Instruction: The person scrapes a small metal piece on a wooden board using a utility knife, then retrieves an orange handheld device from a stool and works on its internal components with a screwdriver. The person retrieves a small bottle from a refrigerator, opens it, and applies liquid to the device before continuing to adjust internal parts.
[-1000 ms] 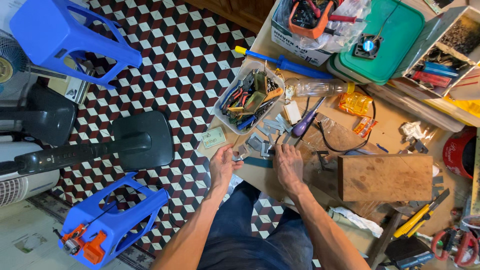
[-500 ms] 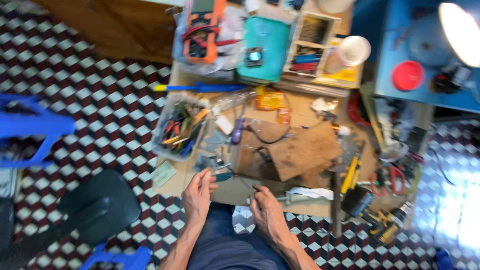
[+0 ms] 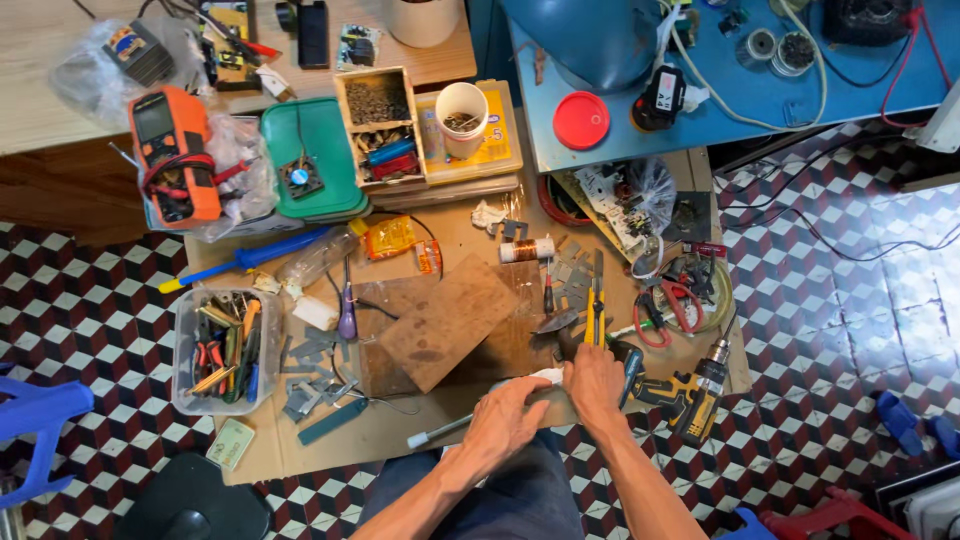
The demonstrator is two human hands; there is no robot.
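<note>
While both hands meet at the near edge of the tabletop (image 3: 420,430), they press on a white rag (image 3: 545,377). The left hand (image 3: 508,418) lies flat and open across it, holding nothing tightly. The right hand (image 3: 594,380) curls over the rag's far end (its grip looks loosely closed there). A white pen (image 3: 440,431) lies just beside the left hand, and a yellow drill (image 3: 690,392) sits near the right hand.
</note>
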